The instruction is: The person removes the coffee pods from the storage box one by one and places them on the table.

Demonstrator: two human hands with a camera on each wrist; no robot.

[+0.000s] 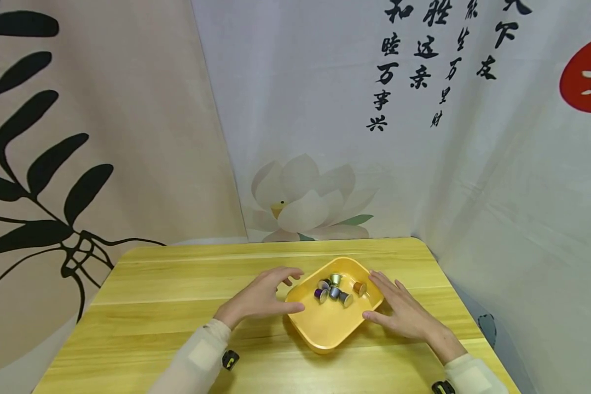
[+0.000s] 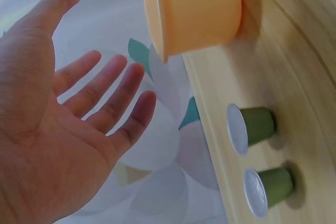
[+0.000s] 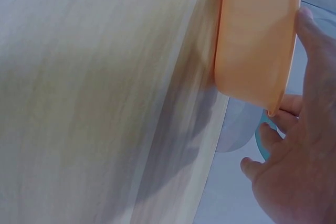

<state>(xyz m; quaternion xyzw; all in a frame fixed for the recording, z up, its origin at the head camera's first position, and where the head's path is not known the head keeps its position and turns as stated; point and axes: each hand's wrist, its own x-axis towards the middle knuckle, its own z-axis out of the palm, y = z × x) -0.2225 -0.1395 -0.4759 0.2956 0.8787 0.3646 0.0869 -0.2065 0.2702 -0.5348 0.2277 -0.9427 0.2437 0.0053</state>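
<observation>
Probably light, stiff tray (image 1: 323, 327); hold by left and right sides. Left fingers (image 2: 135, 123) loose, right fingers (image 1: 387, 287) touching, unclenched.

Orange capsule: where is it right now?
In the head view, the orange capsule lies inside the yellow tray, toward its right side, right of the clustered capsules and nearest the right hand.

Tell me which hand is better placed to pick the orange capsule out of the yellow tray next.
Probably the right hand: it is at the rim of the yellow tray close to the orange capsule. The left hand is at the opposite side, farther from it.
</observation>
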